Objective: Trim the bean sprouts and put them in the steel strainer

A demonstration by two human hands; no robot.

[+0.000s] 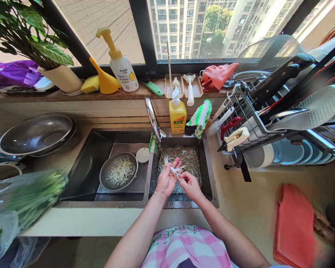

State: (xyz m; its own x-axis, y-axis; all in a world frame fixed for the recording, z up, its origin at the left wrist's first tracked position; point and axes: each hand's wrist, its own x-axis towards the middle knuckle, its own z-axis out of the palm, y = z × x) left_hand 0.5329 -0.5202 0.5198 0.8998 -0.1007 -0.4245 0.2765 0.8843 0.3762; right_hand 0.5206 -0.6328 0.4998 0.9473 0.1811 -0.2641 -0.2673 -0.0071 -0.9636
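Over the right sink basin [209,167], my left hand [167,179] is turned palm up and holds a small bunch of white bean sprouts [175,171]. Beside it, my right hand [190,186] pinches at the ends of these sprouts with thumb and fingers. Below both hands, a mass of bean sprouts [192,158] lies in water in the right basin. A round metal bowl [102,175] with a pile of white sprouts [123,170] sits in the left basin.
A faucet [153,119] and a yellow soap bottle [178,115] stand behind the basins. At right are a dish rack [251,126] and a red cloth [294,225]. Large pans [36,134] and a plastic bag of greens [30,197] lie at left.
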